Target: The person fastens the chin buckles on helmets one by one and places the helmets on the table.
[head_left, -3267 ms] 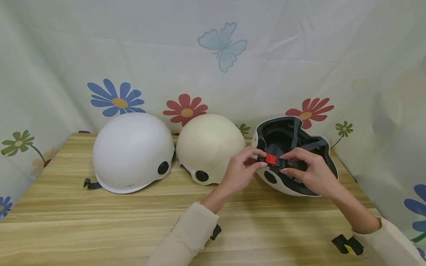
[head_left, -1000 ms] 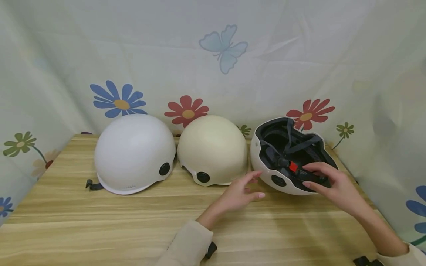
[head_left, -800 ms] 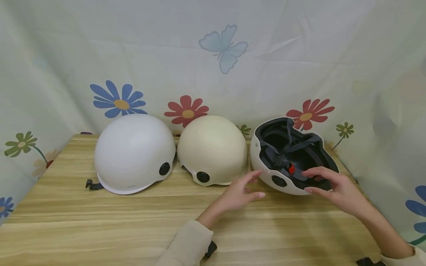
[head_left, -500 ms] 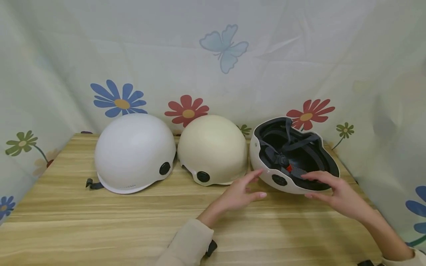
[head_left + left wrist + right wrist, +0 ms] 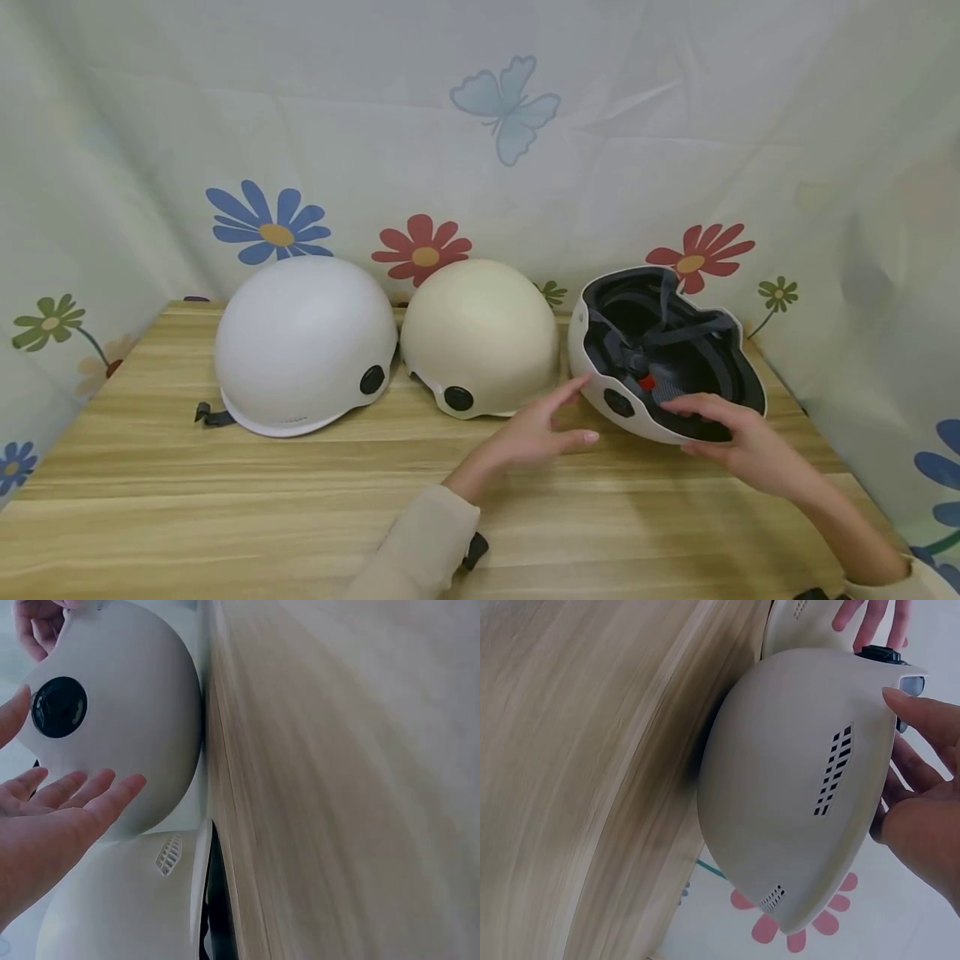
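An off-white helmet (image 5: pixel 651 429) lies upside down at the right, its black lining and grey straps (image 5: pixel 686 328) facing up. Inside it shows a red buckle piece (image 5: pixel 647 382). My right hand (image 5: pixel 757 454) holds the front rim, fingers inside and thumb against the outer shell (image 5: pixel 780 765). My left hand (image 5: pixel 525 433) is spread beside the helmet's left side, index fingertip right at the shell and thumb apart from it. In the left wrist view its fingers (image 5: pixel 82 799) reach out loosely below the round black disc (image 5: pixel 60 707) on the shell.
A cream helmet (image 5: pixel 480 333) sits dome up just left of the upturned one. Farther left stands a white helmet (image 5: pixel 300 342), a black strap end (image 5: pixel 213 416) poking out. Behind the wooden table (image 5: pixel 225 500) hangs a flowered cloth (image 5: pixel 360 125).
Both hands let go of the buckle, which sank into the helmet. My right hand moved to the front rim, and the helmet has just tipped slightly towards me. The left hand drew back, then edged closer.
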`<state>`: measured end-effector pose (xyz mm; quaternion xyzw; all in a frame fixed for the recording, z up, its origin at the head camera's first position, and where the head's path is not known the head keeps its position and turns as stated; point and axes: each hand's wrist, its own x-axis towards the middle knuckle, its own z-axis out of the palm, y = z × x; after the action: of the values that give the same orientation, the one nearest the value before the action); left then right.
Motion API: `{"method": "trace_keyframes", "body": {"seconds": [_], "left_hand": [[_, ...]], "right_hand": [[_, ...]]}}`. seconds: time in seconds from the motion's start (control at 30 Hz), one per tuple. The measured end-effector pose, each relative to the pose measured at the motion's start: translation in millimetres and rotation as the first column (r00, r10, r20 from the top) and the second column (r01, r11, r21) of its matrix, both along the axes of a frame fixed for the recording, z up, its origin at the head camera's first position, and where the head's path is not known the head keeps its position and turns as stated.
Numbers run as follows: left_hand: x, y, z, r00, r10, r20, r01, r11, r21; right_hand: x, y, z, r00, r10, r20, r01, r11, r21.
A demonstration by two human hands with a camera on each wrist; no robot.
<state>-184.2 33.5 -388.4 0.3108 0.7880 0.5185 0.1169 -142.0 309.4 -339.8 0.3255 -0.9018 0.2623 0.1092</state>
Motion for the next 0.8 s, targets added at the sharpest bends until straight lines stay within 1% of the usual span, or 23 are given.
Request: {"method": "trace_keyframes", "body": {"seconds": [0.1,0.3,0.4,0.6,0.8], "left_hand": [[-3.8,-3,0.2,1.0,-0.002,-0.008,0.002,1.0,-0.011],[-6.6,-5,0.5,0.999,-0.019,0.035,0.018,1.0,0.026],[-6.8,-5,-0.3,0.999,-0.025,0.044,0.024,0.999,0.025],[-5.9,-5,-1.3,0.998,-0.028,0.053,0.025,0.999,0.041],[-4.4,-6,-0.1,0.998,-0.029,0.051,0.027,0.999,0.037]], "right_hand": [[0.1,-4,0.3,1.0,0.025,0.008,-0.025,1.0,-0.011],[0.6,-10,1.0,0.997,0.076,-0.027,-0.077,0.997,-0.031],[1.0,-11,1.0,0.997,0.061,-0.043,-0.062,0.998,-0.02],[0.6,-15,0.7,0.999,0.015,-0.039,-0.014,1.0,0.014],[-1.5,-20,1.2,0.999,-0.01,-0.04,0.01,1.0,-0.001]]}}
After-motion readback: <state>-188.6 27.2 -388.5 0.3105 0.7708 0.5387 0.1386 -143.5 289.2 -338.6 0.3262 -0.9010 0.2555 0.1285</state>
